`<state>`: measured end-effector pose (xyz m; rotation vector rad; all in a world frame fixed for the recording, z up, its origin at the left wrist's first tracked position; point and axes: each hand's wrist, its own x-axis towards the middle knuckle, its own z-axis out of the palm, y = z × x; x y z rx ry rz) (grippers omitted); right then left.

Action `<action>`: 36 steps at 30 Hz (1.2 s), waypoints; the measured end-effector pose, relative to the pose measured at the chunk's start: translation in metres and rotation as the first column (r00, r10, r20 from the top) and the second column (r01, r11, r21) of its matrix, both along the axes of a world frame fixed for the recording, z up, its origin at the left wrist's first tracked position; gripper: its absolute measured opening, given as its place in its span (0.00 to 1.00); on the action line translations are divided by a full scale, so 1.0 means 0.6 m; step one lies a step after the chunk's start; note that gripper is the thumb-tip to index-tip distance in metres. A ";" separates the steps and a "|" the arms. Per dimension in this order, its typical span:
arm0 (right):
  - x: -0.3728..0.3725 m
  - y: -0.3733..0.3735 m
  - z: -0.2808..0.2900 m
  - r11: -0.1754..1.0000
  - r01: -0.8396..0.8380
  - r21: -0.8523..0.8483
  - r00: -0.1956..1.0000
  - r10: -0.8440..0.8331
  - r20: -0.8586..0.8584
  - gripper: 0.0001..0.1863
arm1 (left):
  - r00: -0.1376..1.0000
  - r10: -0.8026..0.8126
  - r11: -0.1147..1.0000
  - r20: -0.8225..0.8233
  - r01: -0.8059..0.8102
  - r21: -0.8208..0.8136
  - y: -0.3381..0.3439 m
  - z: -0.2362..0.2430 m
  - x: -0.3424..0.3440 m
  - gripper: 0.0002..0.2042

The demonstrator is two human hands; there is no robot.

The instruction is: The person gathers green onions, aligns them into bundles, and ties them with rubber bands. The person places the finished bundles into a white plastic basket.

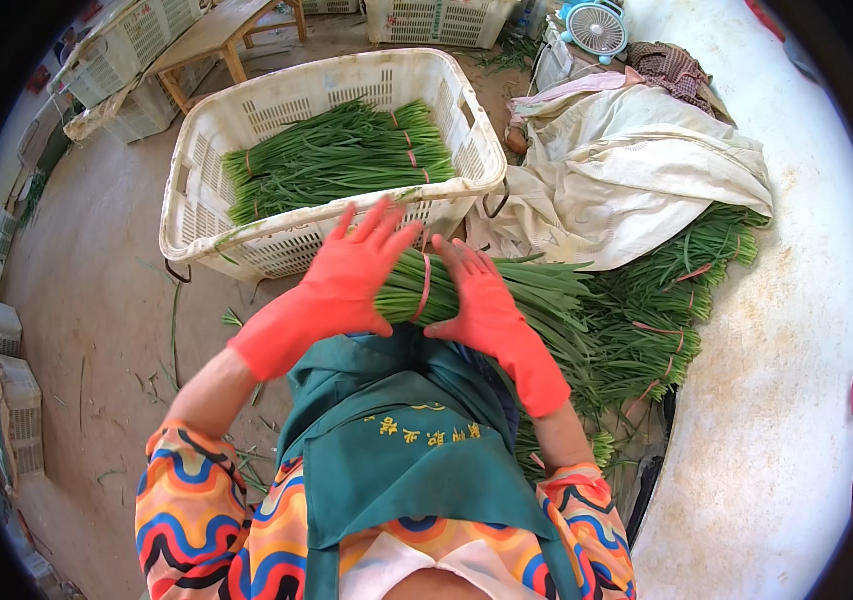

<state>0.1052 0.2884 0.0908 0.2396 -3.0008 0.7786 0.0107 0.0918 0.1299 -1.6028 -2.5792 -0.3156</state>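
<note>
Between both hands (427, 285), perhaps gripped, a chive bundle (417, 288).

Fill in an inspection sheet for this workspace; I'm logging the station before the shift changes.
Surface: bare dusty floor with stray green bits.
Job's things: banded green stalk bundle held over the apron; white crate part filled with bundles; more bundles piled at right.
Clutter: pale cloth heaped beside the crate.
Grippers: left hand and right hand, orange-gloved, pressing the bundle from each side.
Cables: nothing seen.
Surroundings: small fan, wooden bench, further crates.
</note>
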 end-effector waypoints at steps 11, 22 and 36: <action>0.041 -0.011 0.010 0.663 0.426 -0.616 0.905 -0.307 0.295 0.16 | 0.785 0.297 0.951 0.544 -0.195 -0.239 0.036 -0.055 -0.071 0.49; 0.001 -0.044 -0.133 0.542 0.423 -0.726 0.891 -0.396 0.223 0.19 | 0.620 0.414 0.910 0.667 -0.300 -0.286 0.054 -0.100 -0.076 0.54; -0.016 -0.054 -0.088 0.634 0.497 -0.593 0.863 -0.431 0.264 0.19 | 0.757 0.502 0.865 0.418 -0.441 -0.239 0.066 -0.129 -0.005 0.49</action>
